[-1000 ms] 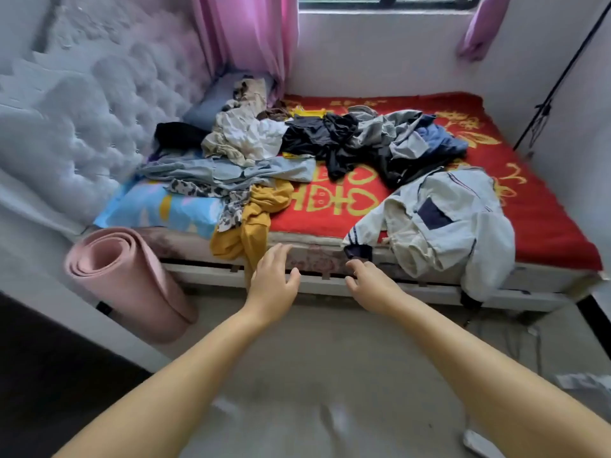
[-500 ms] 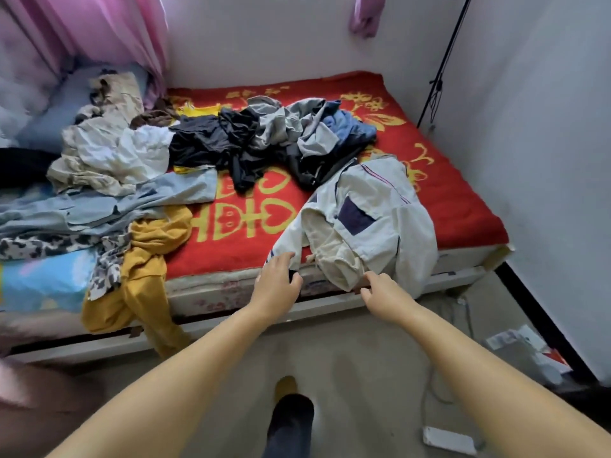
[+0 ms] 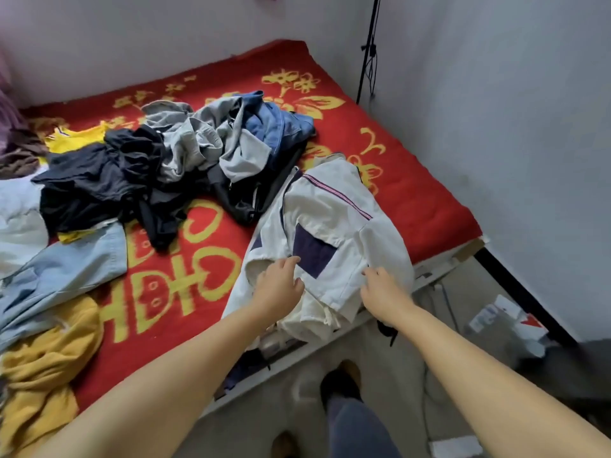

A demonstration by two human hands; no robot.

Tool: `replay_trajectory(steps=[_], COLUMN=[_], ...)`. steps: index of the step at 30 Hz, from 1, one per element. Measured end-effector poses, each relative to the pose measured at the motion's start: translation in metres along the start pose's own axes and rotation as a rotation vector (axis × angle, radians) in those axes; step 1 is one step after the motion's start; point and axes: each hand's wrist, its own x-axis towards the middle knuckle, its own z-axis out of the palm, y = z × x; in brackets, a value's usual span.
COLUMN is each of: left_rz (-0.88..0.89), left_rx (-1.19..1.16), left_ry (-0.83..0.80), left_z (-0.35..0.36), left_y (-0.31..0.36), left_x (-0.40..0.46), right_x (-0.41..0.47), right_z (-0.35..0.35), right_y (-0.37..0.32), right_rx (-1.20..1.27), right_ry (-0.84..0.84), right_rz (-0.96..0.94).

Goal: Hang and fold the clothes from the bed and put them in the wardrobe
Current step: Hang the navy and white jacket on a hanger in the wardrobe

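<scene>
Half a second ago both hands hovered at the bed's edge, short of the cloth; now they have come onto the white jacket (image 3: 334, 233) itself. The left hand (image 3: 277, 285) lies on the fabric just left of its navy patch, fingers loosely bent and spread — touching, not yet gripping as far as the view shows. The right hand (image 3: 380, 289) is at the jacket's right side near the hem, fingertips against the cloth; whether they have pinched it I cannot tell.

The jacket lies directly under and between the hands, its lower part draped over the bed (image 3: 426, 200) edge. Beyond the hands sits the heap of grey, black and blue clothes (image 3: 205, 150); to the left of the left hand, pale jeans (image 3: 66, 269) and a yellow garment (image 3: 43, 358).

So the first garment is chosen — the pick-up is about to begin, and nothing is folded or hung yet.
</scene>
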Motion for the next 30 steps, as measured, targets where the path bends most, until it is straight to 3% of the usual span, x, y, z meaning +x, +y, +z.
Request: replay_trajectory(steps=[7,11,17,21,27,30], left_rz=[-0.005,-0.056,-0.054,-0.052,-0.339,-0.384], left_rx=[0.011,0.035,0.129,0.235,0.269,0.108], left_ry=[-0.047,-0.123,-0.102,-0.063,0.072,0.08], left_z=[0.001,0.012,0.036,0.063,0.096,0.095], left_y=[0.026,0.034,0.015,-0.013,-0.048,-0.058], left_x=[0.177,0.28,0.409,0.459,0.5,0.512], right_x=[0.168,0.257,0.384,0.427,0.437,0.442], right_z=[-0.042,-0.072,-0.076,-0.047,0.01,0.016], right_y=[0.026,0.038,0.047,0.051,0.076,0.088], right_rx=[-0.019,-0.074,-0.104,-0.055,0.118,0.166], right_ry=[-0.087,-0.081,-0.022,0.086,0.147,0.088], right_rz=[-0.028,0.014,-0.004,0.023,0.13,0.222])
